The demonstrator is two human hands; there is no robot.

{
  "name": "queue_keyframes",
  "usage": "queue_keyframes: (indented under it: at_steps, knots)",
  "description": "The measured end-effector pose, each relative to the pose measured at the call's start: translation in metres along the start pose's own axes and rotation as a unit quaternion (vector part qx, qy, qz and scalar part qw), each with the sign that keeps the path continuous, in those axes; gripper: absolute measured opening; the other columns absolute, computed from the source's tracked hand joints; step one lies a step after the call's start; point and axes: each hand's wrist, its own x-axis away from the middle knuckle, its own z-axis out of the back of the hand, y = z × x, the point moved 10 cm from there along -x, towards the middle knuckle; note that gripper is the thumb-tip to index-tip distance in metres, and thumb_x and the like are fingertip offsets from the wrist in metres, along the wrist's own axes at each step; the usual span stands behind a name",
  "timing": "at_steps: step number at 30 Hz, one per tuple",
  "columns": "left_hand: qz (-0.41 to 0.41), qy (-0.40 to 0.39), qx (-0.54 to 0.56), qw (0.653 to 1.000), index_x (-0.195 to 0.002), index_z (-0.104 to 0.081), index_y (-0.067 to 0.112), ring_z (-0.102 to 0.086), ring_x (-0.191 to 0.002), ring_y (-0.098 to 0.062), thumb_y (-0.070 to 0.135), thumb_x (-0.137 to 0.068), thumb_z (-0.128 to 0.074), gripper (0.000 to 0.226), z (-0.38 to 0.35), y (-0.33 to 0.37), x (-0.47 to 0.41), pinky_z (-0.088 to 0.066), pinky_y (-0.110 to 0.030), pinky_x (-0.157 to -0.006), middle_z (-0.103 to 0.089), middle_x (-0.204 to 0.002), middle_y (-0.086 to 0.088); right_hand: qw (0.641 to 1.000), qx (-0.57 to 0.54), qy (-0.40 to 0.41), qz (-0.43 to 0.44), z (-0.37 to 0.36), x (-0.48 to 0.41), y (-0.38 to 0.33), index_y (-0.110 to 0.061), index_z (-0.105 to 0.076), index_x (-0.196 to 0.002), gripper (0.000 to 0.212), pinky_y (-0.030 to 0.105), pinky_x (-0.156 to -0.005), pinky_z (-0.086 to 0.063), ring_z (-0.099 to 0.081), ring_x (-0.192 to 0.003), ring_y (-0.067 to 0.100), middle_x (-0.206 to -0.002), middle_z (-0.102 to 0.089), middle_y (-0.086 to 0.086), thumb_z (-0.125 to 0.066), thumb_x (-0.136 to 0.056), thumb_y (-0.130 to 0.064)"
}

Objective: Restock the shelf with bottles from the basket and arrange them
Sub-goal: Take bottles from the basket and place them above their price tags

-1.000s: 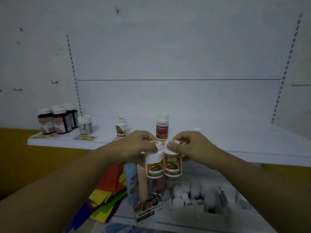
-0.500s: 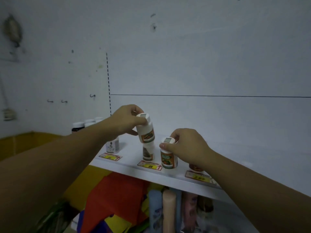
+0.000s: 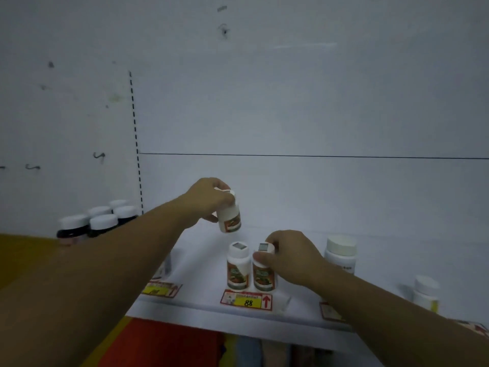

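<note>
The fingers (image 3: 222, 194) of our left hand (image 3: 207, 200) are curled over the cap end of the raised bottle (image 3: 229, 217), a small white one with a red-and-green label. We hold it tilted in the air above the white shelf (image 3: 203, 276), further back than the front row.

The fingers (image 3: 263, 259) of our right hand (image 3: 291, 256) pinch the cap of the front bottle (image 3: 263, 276), which stands upright on the shelf near its front edge. Just to its left stands a matching bottle (image 3: 238, 268), upright and free of either hand. The two are so close that we cannot tell whether they touch. Both stand directly behind the price tag (image 3: 247, 300) marked 88.

To the right of our right hand a larger white bottle (image 3: 340, 254) with a pale cap stands upright, and further right there is a small white bottle (image 3: 426, 290). At the far left, beyond our left forearm, we see a cluster of dark bottles (image 3: 102, 223) with white caps. A second tag (image 3: 161, 288) lies on the shelf edge beside that forearm.
</note>
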Motion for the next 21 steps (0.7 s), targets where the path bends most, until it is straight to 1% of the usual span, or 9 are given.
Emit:
queue_keyframes:
  at_steps: [4,5,7,8,12,14,16,19,21]
  knots:
    - [0.021,-0.107,-0.036,0.993,-0.107,-0.058,0.012,-0.059,-0.093,-0.025,0.015,-0.083,-0.065,0.025,-0.037,-0.023,-0.017,-0.058,-0.031,-0.066,-0.058,-0.111,-0.011,1.0,0.005,-0.001,-0.024,-0.008,-0.006,0.003,-0.022,-0.064,-0.091,0.022,0.021,-0.068,-0.044,-0.063,-0.086,0.016,-0.092,-0.066,-0.001,-0.062,-0.084,-0.042]
    - [0.024,-0.131,-0.047,0.99,-0.106,-0.058,0.012,-0.059,-0.095,-0.026,0.014,-0.083,-0.065,0.025,-0.045,-0.027,-0.019,-0.058,-0.03,-0.064,-0.058,-0.112,-0.011,1.0,0.01,0.0,-0.025,-0.007,-0.005,0.003,-0.023,-0.065,-0.101,0.026,0.022,-0.075,-0.047,-0.064,-0.094,0.017,-0.101,-0.067,0.0,-0.062,-0.084,-0.042]
    - [0.029,-0.171,-0.061,0.983,-0.103,-0.059,0.011,-0.06,-0.098,-0.027,0.013,-0.081,-0.067,0.024,-0.057,-0.036,-0.023,-0.059,-0.031,-0.064,-0.059,-0.113,-0.012,0.999,0.036,0.014,-0.023,-0.003,0.0,0.001,-0.022,-0.058,-0.124,0.044,0.027,-0.091,-0.047,-0.061,-0.108,0.016,-0.122,-0.064,-0.001,-0.063,-0.085,-0.042]
    - [0.035,-0.192,-0.063,0.979,-0.102,-0.06,0.01,-0.061,-0.098,-0.028,0.012,-0.08,-0.068,0.023,-0.063,-0.04,-0.024,-0.059,-0.032,-0.067,-0.06,-0.112,-0.013,0.999,0.047,0.019,-0.018,-0.002,0.001,-0.001,-0.022,-0.057,-0.127,0.047,0.027,-0.094,-0.047,-0.06,-0.108,0.015,-0.125,-0.063,-0.002,-0.063,-0.085,-0.041]
    - [0.048,-0.271,-0.086,0.957,-0.098,-0.062,0.007,-0.063,-0.092,-0.025,0.01,-0.08,-0.068,0.019,-0.084,-0.054,-0.022,-0.059,-0.035,-0.077,-0.064,-0.108,-0.015,0.998,0.057,0.033,-0.016,-0.007,0.002,-0.006,-0.022,-0.056,-0.128,0.046,0.027,-0.094,-0.047,-0.061,-0.107,0.012,-0.125,-0.064,-0.002,-0.062,-0.086,-0.038]
    - [0.044,-0.286,-0.088,0.953,-0.102,-0.062,0.005,-0.063,-0.089,-0.022,0.012,-0.081,-0.068,0.023,-0.089,-0.057,-0.021,-0.058,-0.033,-0.076,-0.065,-0.106,-0.013,0.997,0.054,0.041,-0.028,-0.009,0.003,-0.004,-0.022,-0.053,-0.132,0.048,0.027,-0.096,-0.046,-0.06,-0.11,0.012,-0.128,-0.062,-0.002,-0.062,-0.087,-0.037]
    - [0.042,-0.287,-0.079,0.954,-0.105,-0.063,0.007,-0.063,-0.091,-0.022,0.018,-0.083,-0.067,0.025,-0.09,-0.059,-0.023,-0.058,-0.034,-0.076,-0.064,-0.106,-0.011,0.997,0.064,0.043,-0.032,-0.011,0.004,-0.004,-0.022,-0.05,-0.135,0.05,0.029,-0.099,-0.046,-0.059,-0.112,0.012,-0.132,-0.06,-0.002,-0.059,-0.088,-0.038]
    - [0.029,-0.287,-0.088,0.953,-0.112,-0.06,0.01,-0.061,-0.099,-0.023,0.03,-0.087,-0.061,0.032,-0.089,-0.058,-0.022,-0.057,-0.039,-0.085,-0.061,-0.114,-0.008,0.994,0.102,0.03,-0.029,-0.015,0.004,-0.005,-0.024,-0.046,-0.138,0.051,0.034,-0.102,-0.044,-0.056,-0.118,0.015,-0.137,-0.056,-0.002,-0.052,-0.091,-0.043]
    - [0.01,-0.274,-0.108,0.956,-0.122,-0.054,0.012,-0.056,-0.11,-0.024,0.039,-0.09,-0.056,0.041,-0.086,-0.051,-0.022,-0.053,-0.041,-0.092,-0.056,-0.127,-0.006,0.99,0.134,0.019,-0.027,-0.014,0.005,-0.008,-0.025,-0.041,-0.14,0.053,0.035,-0.106,-0.039,-0.049,-0.126,0.017,-0.142,-0.05,-0.002,-0.045,-0.093,-0.048]
